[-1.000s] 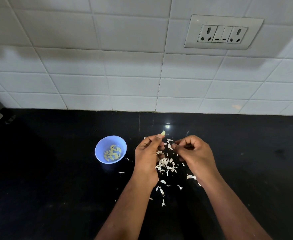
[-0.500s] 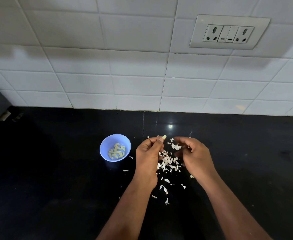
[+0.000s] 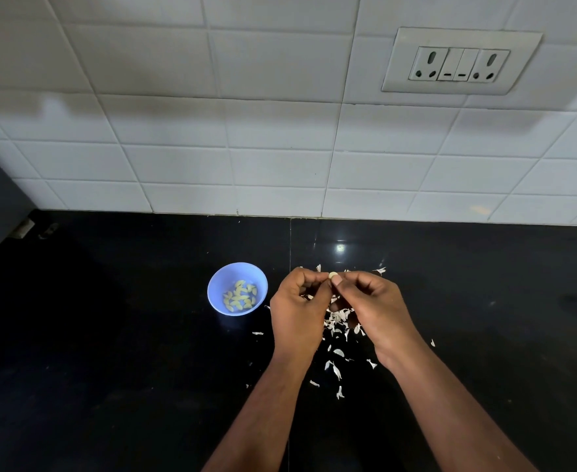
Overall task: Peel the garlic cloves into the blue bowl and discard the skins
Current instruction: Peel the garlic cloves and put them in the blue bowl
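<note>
The right hand (image 3: 370, 304) has come across to meet the left hand (image 3: 297, 308), and both now pinch one garlic clove (image 3: 333, 275) between their fingertips, so peeling of it has resumed. Only the clove's pale end shows; its long axis seems to point away from the person, though I cannot be sure. The blue bowl (image 3: 218, 284) of peeled cloves sits left of the left hand; skins (image 3: 339, 316) litter the bench (image 3: 109, 335) beneath both hands.
</note>
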Motion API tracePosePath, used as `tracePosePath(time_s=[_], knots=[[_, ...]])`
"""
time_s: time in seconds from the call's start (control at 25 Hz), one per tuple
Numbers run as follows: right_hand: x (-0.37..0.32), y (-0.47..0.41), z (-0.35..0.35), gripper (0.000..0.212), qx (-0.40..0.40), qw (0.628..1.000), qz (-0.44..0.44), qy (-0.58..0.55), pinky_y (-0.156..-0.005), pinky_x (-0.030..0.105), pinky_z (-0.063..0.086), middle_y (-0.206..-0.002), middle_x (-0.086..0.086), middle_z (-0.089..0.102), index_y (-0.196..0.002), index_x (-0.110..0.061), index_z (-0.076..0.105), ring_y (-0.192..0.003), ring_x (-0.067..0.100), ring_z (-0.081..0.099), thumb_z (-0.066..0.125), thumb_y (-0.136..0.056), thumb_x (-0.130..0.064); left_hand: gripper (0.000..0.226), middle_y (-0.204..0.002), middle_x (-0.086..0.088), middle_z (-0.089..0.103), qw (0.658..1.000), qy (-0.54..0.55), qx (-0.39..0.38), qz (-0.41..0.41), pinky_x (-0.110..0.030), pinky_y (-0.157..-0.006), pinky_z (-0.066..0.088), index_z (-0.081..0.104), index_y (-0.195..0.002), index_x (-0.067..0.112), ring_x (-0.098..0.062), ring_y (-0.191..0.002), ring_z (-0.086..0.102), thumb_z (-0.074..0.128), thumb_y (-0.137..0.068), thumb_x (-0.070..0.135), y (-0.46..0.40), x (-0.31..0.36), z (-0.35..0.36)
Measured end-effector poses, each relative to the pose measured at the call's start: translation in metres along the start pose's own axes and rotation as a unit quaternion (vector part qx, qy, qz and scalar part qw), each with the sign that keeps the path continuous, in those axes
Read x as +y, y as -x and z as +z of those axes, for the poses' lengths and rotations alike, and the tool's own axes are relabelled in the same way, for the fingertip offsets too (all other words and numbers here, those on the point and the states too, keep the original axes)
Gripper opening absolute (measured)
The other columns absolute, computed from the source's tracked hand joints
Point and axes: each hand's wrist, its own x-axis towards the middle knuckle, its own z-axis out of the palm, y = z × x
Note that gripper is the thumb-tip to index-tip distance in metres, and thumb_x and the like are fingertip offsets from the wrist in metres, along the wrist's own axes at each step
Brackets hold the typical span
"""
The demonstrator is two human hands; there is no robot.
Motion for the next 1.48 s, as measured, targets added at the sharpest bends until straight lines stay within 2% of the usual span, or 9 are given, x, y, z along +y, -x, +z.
tracePosePath(time_s=[0.12, 0.28, 0.44, 0.64, 0.84, 1.08, 1.24, 1.36, 1.48], knots=[[-0.001, 0.001, 0.0, 0.015, 0.001, 1.0, 0.008, 0.0, -0.058, 0.03, 0.049, -0.088, 0.004, 0.079, -0.096, -0.013, 0.08, -0.073, 0.017, 0.074, 0.067, -0.101, -0.019, 0.011, -0.088, -0.002, 0.078, 1.0, 0.02, -0.013, -0.013, -0.042, -0.078, 0.061, 0.077, -0.09, 0.019, -0.016, -0.072, 0.073, 0.077, -0.092, 0.008, 0.003, 0.001, -0.002], [-0.001, 0.002, -0.002, 0.021, -0.026, 0.999, 0.017, 0.006, -0.055, 0.029, 0.047, -0.088, 0.006, 0.078, -0.097, -0.014, 0.079, -0.075, 0.02, 0.073, 0.059, -0.104, -0.014, 0.009, -0.084, -0.004, 0.078, 0.996, 0.059, -0.032, -0.055, -0.027, -0.065, 0.056, 0.078, -0.093, 0.011, -0.02, -0.074, 0.073, 0.071, -0.094, 0.005, 0.003, 0.009, -0.008], [-0.001, 0.002, -0.001, 0.019, -0.025, 0.998, -0.032, 0.056, -0.057, 0.029, 0.051, -0.084, 0.003, 0.078, -0.093, -0.017, 0.079, -0.076, 0.016, 0.074, 0.062, -0.103, -0.016, 0.012, -0.076, -0.005, 0.072, 0.992, 0.072, -0.037, -0.094, -0.031, -0.057, 0.054, 0.079, -0.095, 0.009, -0.019, -0.074, 0.067, 0.068, -0.096, 0.007, -0.004, 0.011, -0.013], [0.001, 0.002, 0.009, 0.007, 0.0, 0.998, -0.009, -0.056, -0.056, 0.027, 0.055, -0.087, 0.01, 0.078, -0.097, -0.012, 0.081, -0.076, 0.017, 0.074, 0.076, -0.094, -0.012, 0.009, -0.09, -0.009, 0.079, 0.988, 0.081, -0.094, -0.091, -0.03, -0.059, 0.056, 0.08, -0.103, 0.011, -0.018, -0.078, 0.072, 0.075, -0.097, 0.015, -0.005, 0.017, -0.026], [0.007, -0.002, 0.03, 0.015, -0.021, 0.996, 0.01, -0.081, -0.055, 0.029, 0.055, -0.093, 0.013, 0.077, -0.101, -0.005, 0.079, -0.077, 0.02, 0.072, 0.067, -0.1, -0.014, 0.004, -0.085, -0.002, 0.077, 0.992, 0.036, -0.078, -0.09, -0.026, -0.058, 0.056, 0.076, -0.096, 0.011, -0.011, -0.076, 0.073, 0.078, -0.093, 0.01, -0.009, 0.011, -0.042], [0.026, -0.009, 0.06, 0.008, 0.002, 0.994, 0.02, -0.109, -0.06, 0.027, 0.058, -0.079, 0.013, 0.073, -0.091, -0.005, 0.078, -0.066, 0.016, 0.067, 0.073, -0.095, -0.009, 0.009, -0.085, 0.001, 0.077, 0.994, -0.017, -0.061, -0.087, -0.026, -0.06, 0.056, 0.075, -0.095, 0.018, -0.009, -0.074, 0.071, 0.07, -0.098, 0.01, -0.008, 0.002, -0.062], [0.043, -0.02, 0.079, 0.012, 0.012, 0.993, 0.043, -0.105, -0.052, 0.027, 0.054, -0.075, 0.01, 0.065, -0.099, -0.002, 0.076, -0.057, 0.015, 0.06, 0.068, -0.099, -0.01, 0.02, -0.078, 0.006, 0.073, 0.995, -0.003, 0.021, -0.097, -0.028, -0.063, 0.059, 0.081, -0.106, 0.032, -0.003, -0.071, 0.066, 0.067, -0.102, 0.019, -0.016, -0.002, -0.09], [0.054, -0.028, 0.1, 0.017, -0.008, 0.999, 0.031, -0.034, -0.053, 0.025, 0.053, -0.075, 0.008, 0.066, -0.103, -0.008, 0.078, -0.058, 0.014, 0.061, 0.061, -0.103, -0.007, 0.017, -0.078, 0.008, 0.076, 0.992, -0.012, 0.09, -0.086, -0.033, -0.066, 0.062, 0.082, -0.107, 0.028, -0.004, -0.072, 0.068, 0.067, -0.102, 0.022, -0.028, -0.004, -0.11], [0.056, -0.04, 0.122, 0.025, -0.044, 0.985, -0.075, 0.146, -0.071, 0.019, 0.051, -0.09, -0.004, 0.073, -0.113, -0.022, 0.076, -0.073, 0.004, 0.064, 0.063, -0.098, -0.007, 0.02, -0.086, 0.007, 0.078, 0.991, -0.03, 0.116, -0.064, -0.037, -0.073, 0.062, 0.081, -0.102, 0.029, -0.006, -0.078, 0.071, 0.066, -0.102, 0.017, -0.034, -0.004, -0.124]])
